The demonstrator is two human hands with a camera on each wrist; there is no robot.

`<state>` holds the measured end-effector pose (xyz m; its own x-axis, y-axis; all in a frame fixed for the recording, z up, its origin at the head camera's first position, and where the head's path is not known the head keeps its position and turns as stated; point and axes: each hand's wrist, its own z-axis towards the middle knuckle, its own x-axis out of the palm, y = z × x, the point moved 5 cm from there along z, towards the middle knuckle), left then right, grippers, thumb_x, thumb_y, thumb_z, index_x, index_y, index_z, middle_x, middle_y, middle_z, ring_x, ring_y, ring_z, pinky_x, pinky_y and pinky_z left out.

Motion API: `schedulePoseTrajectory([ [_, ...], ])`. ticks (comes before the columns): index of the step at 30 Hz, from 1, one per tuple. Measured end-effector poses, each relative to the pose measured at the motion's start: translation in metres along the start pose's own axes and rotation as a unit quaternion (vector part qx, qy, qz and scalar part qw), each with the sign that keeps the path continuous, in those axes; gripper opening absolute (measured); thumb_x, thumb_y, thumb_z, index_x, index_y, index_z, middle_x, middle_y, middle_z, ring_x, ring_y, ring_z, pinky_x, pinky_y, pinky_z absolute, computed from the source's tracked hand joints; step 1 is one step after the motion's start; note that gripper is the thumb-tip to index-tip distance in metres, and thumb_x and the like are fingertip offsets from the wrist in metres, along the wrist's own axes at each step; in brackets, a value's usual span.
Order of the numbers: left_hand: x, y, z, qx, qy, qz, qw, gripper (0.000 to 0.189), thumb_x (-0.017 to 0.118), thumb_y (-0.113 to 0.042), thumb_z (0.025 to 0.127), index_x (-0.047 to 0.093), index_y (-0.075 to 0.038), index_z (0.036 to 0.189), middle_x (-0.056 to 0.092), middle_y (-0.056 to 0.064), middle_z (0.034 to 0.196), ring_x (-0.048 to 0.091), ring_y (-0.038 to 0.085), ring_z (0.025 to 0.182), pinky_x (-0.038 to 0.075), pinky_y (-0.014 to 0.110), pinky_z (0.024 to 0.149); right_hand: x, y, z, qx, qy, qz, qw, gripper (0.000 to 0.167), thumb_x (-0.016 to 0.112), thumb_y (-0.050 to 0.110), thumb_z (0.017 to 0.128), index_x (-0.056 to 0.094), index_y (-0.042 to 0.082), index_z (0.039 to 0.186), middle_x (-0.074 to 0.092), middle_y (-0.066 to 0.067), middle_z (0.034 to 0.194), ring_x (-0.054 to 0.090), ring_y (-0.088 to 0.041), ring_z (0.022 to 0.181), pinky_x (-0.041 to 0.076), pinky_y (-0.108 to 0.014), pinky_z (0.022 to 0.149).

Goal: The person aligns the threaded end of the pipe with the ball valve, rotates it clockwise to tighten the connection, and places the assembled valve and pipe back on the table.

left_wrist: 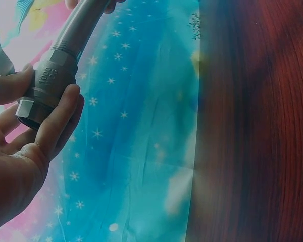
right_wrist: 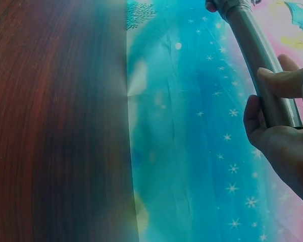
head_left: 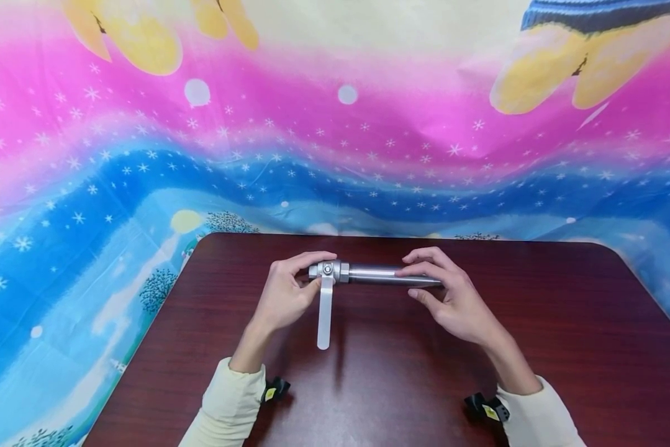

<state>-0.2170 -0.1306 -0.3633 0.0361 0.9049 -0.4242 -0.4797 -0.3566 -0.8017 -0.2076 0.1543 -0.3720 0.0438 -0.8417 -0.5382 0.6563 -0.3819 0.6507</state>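
A steel ball valve (head_left: 328, 269) with a long flat lever handle (head_left: 325, 313) is joined to a smooth metal pipe (head_left: 376, 274), held level above the table. My left hand (head_left: 287, 292) grips the valve body between thumb and fingers; raised lettering shows on the valve (left_wrist: 48, 75) in the left wrist view. The lever points toward me, square to the pipe. Around the pipe's far right end, my right hand (head_left: 454, 298) has its thumb on one side and curled fingers on the other. Threads show where the pipe (left_wrist: 83, 27) enters the valve.
Beneath both hands lies a dark red-brown wooden table (head_left: 385, 379) with rounded back corners. A cartoon-printed cloth (head_left: 290, 136) with snowflakes hangs behind it. Black wrist devices (head_left: 276, 389) sit at both cream sleeves (head_left: 225, 403).
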Motion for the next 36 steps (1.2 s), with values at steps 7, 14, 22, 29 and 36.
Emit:
schedulePoseTrajectory([
  [7, 0.0001, 0.0002, 0.0011, 0.001, 0.002, -0.006, 1.0, 0.049, 0.067, 0.015, 0.088, 0.079, -0.012, 0.127, 0.079, 0.008, 0.119, 0.066, 0.012, 0.09, 0.06, 0.022, 0.076, -0.0011, -0.0006, 0.0003, 0.013, -0.003, -0.009, 0.9999, 0.047, 0.079, -0.011, 0.088, 0.077, 0.02, 0.124, 0.064, 0.003, 0.126, 0.06, -0.005, 0.113, 0.047, -0.013, 0.094],
  [14, 0.0002, -0.0001, 0.0008, 0.002, -0.001, -0.007, 1.0, 0.048, 0.066, 0.015, 0.088, 0.079, -0.012, 0.126, 0.079, 0.008, 0.117, 0.065, 0.011, 0.089, 0.06, 0.022, 0.076, -0.0023, -0.0011, 0.0003, 0.011, -0.006, -0.023, 0.9997, 0.049, 0.08, -0.009, 0.087, 0.076, 0.019, 0.127, 0.07, 0.001, 0.125, 0.062, -0.004, 0.115, 0.045, -0.011, 0.097],
  [22, 0.0004, -0.0009, -0.0001, 0.001, -0.001, -0.008, 1.0, 0.048, 0.066, 0.015, 0.088, 0.079, -0.012, 0.126, 0.079, 0.008, 0.117, 0.065, 0.011, 0.089, 0.06, 0.023, 0.076, -0.0033, -0.0005, -0.0005, 0.031, -0.002, -0.029, 0.9991, 0.047, 0.08, -0.004, 0.091, 0.075, 0.021, 0.131, 0.073, 0.001, 0.125, 0.064, -0.003, 0.112, 0.046, -0.012, 0.093],
  [29, 0.0005, -0.0015, 0.0001, 0.001, -0.001, -0.008, 1.0, 0.048, 0.067, 0.016, 0.087, 0.079, -0.01, 0.125, 0.079, 0.009, 0.117, 0.065, 0.011, 0.089, 0.06, 0.023, 0.076, -0.0032, -0.0011, -0.0003, 0.04, 0.008, -0.041, 0.9983, 0.044, 0.077, -0.002, 0.094, 0.074, 0.02, 0.133, 0.075, 0.004, 0.124, 0.065, -0.003, 0.108, 0.047, -0.016, 0.091],
  [36, 0.0005, -0.0011, 0.0005, 0.002, -0.002, -0.01, 0.9999, 0.047, 0.067, 0.017, 0.086, 0.078, -0.005, 0.126, 0.079, 0.009, 0.117, 0.066, 0.011, 0.089, 0.06, 0.022, 0.076, -0.0032, -0.0025, -0.0011, 0.056, 0.029, -0.011, 0.998, 0.037, 0.068, 0.004, 0.103, 0.071, 0.018, 0.136, 0.071, -0.001, 0.109, 0.067, -0.012, 0.074, 0.056, -0.025, 0.066],
])
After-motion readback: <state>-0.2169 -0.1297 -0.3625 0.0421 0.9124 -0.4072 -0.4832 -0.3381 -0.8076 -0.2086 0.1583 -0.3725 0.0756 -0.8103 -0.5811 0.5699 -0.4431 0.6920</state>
